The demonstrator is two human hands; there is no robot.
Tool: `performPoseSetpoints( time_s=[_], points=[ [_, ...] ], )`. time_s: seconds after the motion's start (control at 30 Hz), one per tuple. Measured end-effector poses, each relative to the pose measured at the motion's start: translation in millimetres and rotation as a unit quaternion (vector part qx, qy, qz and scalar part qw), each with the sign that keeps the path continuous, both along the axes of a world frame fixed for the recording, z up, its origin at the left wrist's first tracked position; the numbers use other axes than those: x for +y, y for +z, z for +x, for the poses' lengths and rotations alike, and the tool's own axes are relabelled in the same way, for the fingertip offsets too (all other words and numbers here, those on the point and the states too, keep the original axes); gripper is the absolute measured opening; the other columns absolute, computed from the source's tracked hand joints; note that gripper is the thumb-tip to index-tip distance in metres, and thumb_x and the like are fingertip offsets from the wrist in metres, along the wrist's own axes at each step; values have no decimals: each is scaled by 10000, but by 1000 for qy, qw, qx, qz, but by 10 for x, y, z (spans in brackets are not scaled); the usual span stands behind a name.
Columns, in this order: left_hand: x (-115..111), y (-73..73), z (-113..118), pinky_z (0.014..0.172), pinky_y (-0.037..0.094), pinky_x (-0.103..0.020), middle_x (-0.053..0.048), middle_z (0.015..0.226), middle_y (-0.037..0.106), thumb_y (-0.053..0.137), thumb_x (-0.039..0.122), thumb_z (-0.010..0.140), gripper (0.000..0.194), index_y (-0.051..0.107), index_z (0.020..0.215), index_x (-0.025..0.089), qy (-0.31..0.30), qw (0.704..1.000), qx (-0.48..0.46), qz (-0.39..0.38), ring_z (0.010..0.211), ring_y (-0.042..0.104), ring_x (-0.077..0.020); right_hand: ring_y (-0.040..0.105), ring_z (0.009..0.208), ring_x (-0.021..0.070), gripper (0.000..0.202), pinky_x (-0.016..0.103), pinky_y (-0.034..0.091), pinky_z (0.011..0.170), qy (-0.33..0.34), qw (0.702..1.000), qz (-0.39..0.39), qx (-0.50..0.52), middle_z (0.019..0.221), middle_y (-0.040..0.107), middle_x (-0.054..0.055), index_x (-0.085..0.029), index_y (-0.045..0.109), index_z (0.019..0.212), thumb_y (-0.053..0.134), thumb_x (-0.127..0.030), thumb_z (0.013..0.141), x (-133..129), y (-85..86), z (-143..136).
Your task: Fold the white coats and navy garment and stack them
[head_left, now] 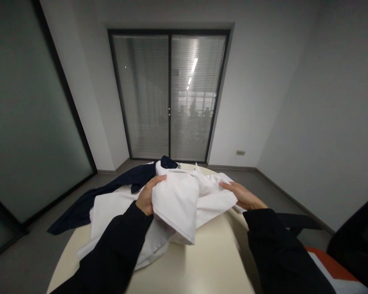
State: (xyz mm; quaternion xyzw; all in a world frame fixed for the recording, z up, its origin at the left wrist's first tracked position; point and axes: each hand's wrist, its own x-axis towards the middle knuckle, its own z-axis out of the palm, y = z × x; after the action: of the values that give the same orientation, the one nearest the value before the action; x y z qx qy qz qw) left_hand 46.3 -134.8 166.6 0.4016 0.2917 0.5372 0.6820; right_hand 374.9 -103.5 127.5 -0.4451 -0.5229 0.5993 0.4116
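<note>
A white cloth garment [178,200] is partly lifted over the table, creased and bunched between my two hands. My left hand [147,195] grips it near the middle, the thumb on top and the other fingers hidden behind the fabric. At its right end my right hand [243,195] pinches the cloth, thumb uppermost. More white fabric [113,208] lies on the table to the left, beneath my left forearm; whether it is the same piece I cannot tell. Behind it a dark navy garment [122,179] is spread out, one end hanging past the table's left edge.
The cream-coloured table [196,269] has a rounded outline. Beyond it stands a glazed door with blinds [170,98]. A frosted glass panel [30,106] is on the left. At lower right are a dark chair [358,232] and an orange and white item [331,265].
</note>
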Motion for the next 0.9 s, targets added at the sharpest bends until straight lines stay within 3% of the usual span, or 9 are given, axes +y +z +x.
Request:
performPoseSetpoints(
  time_s=[0.1, 0.2, 0.3, 0.43, 0.57, 0.7, 0.8, 0.9],
  points=[
    [40, -14, 18, 904, 507, -393, -78, 928, 742, 649, 85, 561, 485, 648, 1046, 109, 16, 1000, 9, -13, 943, 679, -285, 718, 707, 217, 250, 280, 587, 621, -77, 994, 9, 74, 871, 758, 81, -149, 670, 996, 674, -309, 804, -33, 97, 122],
    [103, -41, 3, 882, 509, -393, -79, 967, 733, 599, 59, 539, 563, 625, 1099, 111, 39, 999, 7, 9, 927, 678, -275, 725, 790, 247, 304, 314, 606, 685, -163, 971, 63, 162, 900, 760, 60, -188, 650, 1072, 656, -324, 800, -63, 148, 238],
    [161, -67, -29, 920, 481, -378, -71, 1082, 706, 585, 63, 585, 616, 588, 1196, 146, 54, 995, 11, 87, 993, 655, -258, 711, 906, 283, 425, 375, 601, 788, -204, 955, 108, 185, 969, 754, 57, -222, 593, 1202, 617, -394, 814, -89, 159, 291],
    [205, -98, -49, 988, 426, -349, -53, 1228, 646, 562, 39, 624, 735, 494, 1336, 210, 77, 983, 27, 162, 1120, 592, -239, 685, 994, 306, 506, 410, 570, 865, -147, 981, 77, 101, 1030, 740, 87, -215, 559, 1256, 607, -467, 820, -118, 123, 229],
    [215, -125, -54, 989, 426, -357, -57, 1267, 623, 569, 57, 620, 800, 443, 1392, 228, 36, 990, 28, 137, 1133, 584, -254, 673, 1017, 306, 516, 423, 554, 880, -42, 999, 23, 8, 1082, 723, 99, -208, 576, 1231, 680, -429, 777, -123, 41, 93],
    [224, -131, -119, 953, 454, -379, -71, 1177, 671, 611, 122, 618, 719, 524, 1328, 189, 20, 994, 50, 98, 1084, 611, -291, 662, 1027, 293, 574, 423, 532, 908, 59, 997, 1, -53, 1124, 709, 83, -216, 589, 1227, 756, -375, 701, -161, 37, 9],
    [249, -109, -220, 923, 468, -375, -84, 1058, 711, 669, 187, 609, 585, 630, 1191, 139, 29, 989, 102, 105, 1049, 624, -323, 654, 1026, 292, 555, 420, 512, 927, 70, 992, 25, -101, 1111, 711, 84, -189, 616, 1203, 746, -398, 705, -271, 140, 33],
    [289, -66, -303, 897, 482, -361, -86, 1010, 722, 723, 246, 605, 533, 663, 1123, 131, 30, 983, 124, 135, 1024, 635, -324, 668, 957, 300, 490, 407, 525, 867, -3, 991, 71, -116, 1020, 727, 104, -162, 655, 1140, 721, -430, 734, -383, 248, 102]
  ],
)
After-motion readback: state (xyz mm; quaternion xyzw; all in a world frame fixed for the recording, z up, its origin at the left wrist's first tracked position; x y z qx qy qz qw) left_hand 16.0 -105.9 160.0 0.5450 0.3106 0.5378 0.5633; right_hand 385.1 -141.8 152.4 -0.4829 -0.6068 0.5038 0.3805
